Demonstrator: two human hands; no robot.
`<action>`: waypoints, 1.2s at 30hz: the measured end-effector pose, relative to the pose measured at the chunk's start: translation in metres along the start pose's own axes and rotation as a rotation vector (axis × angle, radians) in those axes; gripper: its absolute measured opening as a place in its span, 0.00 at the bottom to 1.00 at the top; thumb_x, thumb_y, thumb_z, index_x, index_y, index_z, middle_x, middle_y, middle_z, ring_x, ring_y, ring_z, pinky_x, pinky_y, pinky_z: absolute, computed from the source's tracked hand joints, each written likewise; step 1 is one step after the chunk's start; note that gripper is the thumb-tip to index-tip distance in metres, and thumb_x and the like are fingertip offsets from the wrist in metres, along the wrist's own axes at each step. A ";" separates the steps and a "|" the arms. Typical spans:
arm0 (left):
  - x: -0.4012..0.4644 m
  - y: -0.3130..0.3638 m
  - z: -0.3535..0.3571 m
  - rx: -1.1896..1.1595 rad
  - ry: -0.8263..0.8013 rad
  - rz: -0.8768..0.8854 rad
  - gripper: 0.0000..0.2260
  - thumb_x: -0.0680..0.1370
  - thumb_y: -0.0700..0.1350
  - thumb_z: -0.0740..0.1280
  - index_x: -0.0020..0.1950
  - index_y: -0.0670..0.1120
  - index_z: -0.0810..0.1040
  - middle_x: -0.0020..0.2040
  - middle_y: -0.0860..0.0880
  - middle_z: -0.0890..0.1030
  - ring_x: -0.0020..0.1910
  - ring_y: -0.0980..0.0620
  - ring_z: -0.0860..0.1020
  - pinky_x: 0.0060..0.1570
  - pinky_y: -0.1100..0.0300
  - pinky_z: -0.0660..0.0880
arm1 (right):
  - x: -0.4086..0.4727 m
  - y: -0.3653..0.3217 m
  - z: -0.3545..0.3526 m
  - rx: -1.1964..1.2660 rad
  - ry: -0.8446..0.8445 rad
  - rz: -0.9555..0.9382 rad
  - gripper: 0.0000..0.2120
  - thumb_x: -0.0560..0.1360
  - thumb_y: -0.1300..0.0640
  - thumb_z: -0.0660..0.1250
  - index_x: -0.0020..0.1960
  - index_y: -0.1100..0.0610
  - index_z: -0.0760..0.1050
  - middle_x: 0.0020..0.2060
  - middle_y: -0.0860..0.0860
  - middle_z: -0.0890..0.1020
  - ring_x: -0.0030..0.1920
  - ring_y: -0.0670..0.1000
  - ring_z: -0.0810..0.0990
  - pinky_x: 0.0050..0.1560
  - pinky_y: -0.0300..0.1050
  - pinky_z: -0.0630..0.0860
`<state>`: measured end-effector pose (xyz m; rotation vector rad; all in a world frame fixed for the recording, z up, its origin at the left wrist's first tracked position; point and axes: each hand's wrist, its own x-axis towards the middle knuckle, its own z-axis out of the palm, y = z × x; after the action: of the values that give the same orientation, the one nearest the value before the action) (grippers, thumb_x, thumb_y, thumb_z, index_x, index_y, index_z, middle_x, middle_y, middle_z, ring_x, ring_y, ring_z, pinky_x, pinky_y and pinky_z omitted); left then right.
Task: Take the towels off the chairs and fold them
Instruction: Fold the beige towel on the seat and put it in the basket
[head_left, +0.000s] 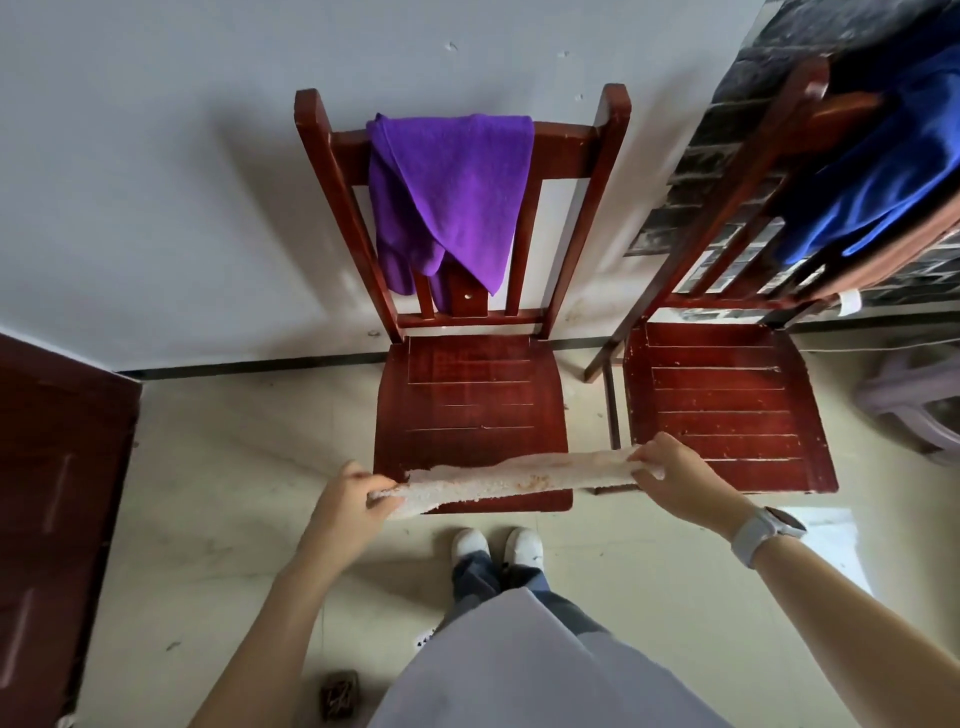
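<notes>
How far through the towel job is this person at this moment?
Early on. No finished folded towel is in view. In hand: a pale pinkish towel stretched between the left hand and right hand over the chair seats, mid-fold. Left: the purple towel draped on the middle chair back, and the blue towel hung on the right chair.

Head-worn camera looks steeply down, close over two chairs (470, 410).
</notes>
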<state>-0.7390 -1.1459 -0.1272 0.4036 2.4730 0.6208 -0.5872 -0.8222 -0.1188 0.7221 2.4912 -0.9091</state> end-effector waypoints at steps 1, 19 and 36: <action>-0.004 -0.002 0.002 -0.039 0.021 0.019 0.04 0.71 0.41 0.71 0.43 0.41 0.81 0.45 0.48 0.70 0.41 0.50 0.73 0.43 0.63 0.64 | -0.001 0.004 0.001 -0.008 0.048 -0.029 0.08 0.74 0.65 0.62 0.49 0.65 0.78 0.40 0.50 0.69 0.45 0.54 0.73 0.45 0.39 0.69; 0.217 -0.016 0.051 -0.512 0.343 -0.245 0.17 0.78 0.48 0.62 0.64 0.42 0.70 0.60 0.46 0.76 0.55 0.51 0.74 0.50 0.62 0.69 | 0.228 0.000 0.039 0.239 0.438 0.191 0.18 0.76 0.65 0.57 0.66 0.62 0.67 0.62 0.62 0.72 0.61 0.60 0.72 0.59 0.46 0.67; 0.203 -0.137 0.231 -0.193 0.193 -0.682 0.19 0.75 0.46 0.66 0.59 0.35 0.71 0.55 0.37 0.77 0.55 0.39 0.75 0.52 0.53 0.69 | 0.207 0.099 0.231 0.197 0.018 0.613 0.17 0.73 0.51 0.66 0.52 0.61 0.66 0.48 0.60 0.78 0.49 0.62 0.76 0.45 0.49 0.70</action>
<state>-0.7886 -1.1008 -0.4568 -0.5804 2.4720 0.6079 -0.6517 -0.8445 -0.4373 1.4541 2.0039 -0.9058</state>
